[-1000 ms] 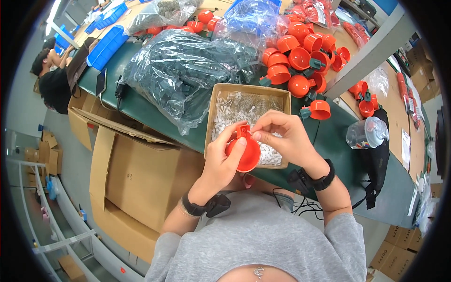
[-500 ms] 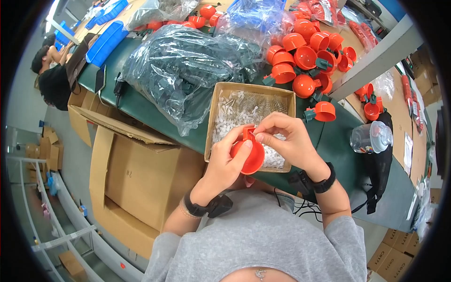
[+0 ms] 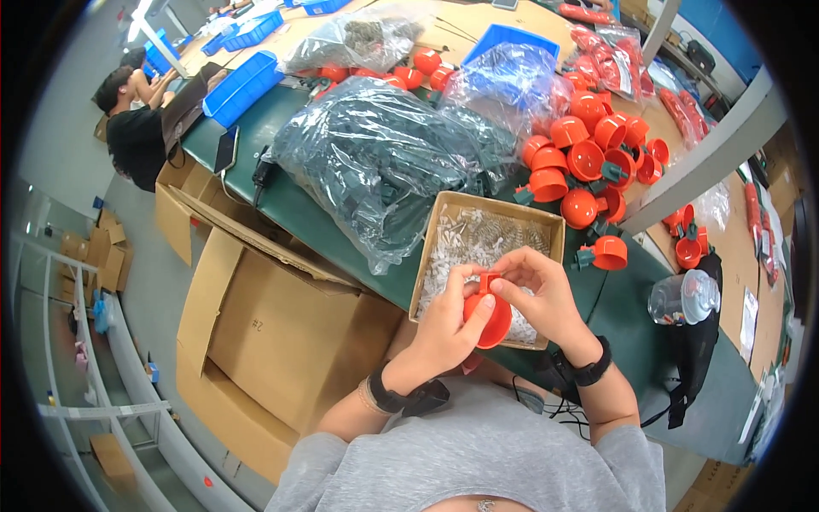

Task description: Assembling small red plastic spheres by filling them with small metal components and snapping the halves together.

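My left hand [image 3: 448,328] is closed around a small red plastic cup [image 3: 493,328], its thumb lying across the cup's front. The cup has a narrow square neck, which points away from me. At that neck, my right hand [image 3: 537,294] has thumb and forefinger pinched together; whatever tiny part may be between them is hidden. Both hands are above the near side of a cardboard box [image 3: 556,243]. Inside it lie many small white plastic pieces [image 3: 444,256] and, toward the far side, thin metal springs [image 3: 503,235].
A clear bag of dark green parts [image 3: 367,162] lies beyond the box. Several red cups with green fittings [image 3: 584,162] are heaped at the right, near a grey post [image 3: 708,158]. A clear jar [image 3: 682,299] stands right; an open carton [image 3: 281,333] is at left. Another person [image 3: 136,128] sits far left.
The view has shifted, so the bench appears lower and farther right. My right fingertips have come in closer against the cup's neck, while my left hand keeps its hold.
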A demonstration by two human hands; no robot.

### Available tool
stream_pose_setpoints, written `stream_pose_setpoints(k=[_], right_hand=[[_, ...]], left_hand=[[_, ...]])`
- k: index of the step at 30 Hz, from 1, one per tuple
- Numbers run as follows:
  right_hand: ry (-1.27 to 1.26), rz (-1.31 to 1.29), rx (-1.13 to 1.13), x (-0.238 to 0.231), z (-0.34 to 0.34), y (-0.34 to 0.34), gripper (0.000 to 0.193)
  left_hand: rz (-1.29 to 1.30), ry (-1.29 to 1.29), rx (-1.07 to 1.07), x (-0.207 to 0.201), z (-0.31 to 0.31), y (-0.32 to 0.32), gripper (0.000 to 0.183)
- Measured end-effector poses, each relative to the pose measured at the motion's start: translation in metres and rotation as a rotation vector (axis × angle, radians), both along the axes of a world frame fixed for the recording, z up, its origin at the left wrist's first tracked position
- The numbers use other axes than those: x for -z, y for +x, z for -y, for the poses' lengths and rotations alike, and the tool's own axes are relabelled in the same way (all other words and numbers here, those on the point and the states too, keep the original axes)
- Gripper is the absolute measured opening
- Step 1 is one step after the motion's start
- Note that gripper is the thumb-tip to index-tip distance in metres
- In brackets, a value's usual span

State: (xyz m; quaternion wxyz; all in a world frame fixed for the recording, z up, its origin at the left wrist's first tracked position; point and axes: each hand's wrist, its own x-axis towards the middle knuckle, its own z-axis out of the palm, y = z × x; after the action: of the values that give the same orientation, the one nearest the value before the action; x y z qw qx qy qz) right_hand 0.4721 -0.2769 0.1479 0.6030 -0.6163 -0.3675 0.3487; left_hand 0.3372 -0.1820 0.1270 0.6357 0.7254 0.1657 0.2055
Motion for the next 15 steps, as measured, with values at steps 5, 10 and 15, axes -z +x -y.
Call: stream_pose_setpoints(k=[5, 10, 15], right_hand=[[-0.016, -0.185, -0.090, 0.003, 0.001, 0.005, 0.014], [0.054, -0.121, -0.059, 0.008, 0.002, 0.003, 0.015], [-0.118, 0.433, -0.055, -0.021, 0.015, 0.015, 0.022]], left_hand=[[-0.064, 0.000, 0.070, -0.001, -0.001, -0.002, 0.031], [0.040, -0.087, 0.055, 0.008, -0.001, 0.003, 0.026], [0.134, -0.472, -0.048, -0.001, -0.006, 0.000, 0.017]])
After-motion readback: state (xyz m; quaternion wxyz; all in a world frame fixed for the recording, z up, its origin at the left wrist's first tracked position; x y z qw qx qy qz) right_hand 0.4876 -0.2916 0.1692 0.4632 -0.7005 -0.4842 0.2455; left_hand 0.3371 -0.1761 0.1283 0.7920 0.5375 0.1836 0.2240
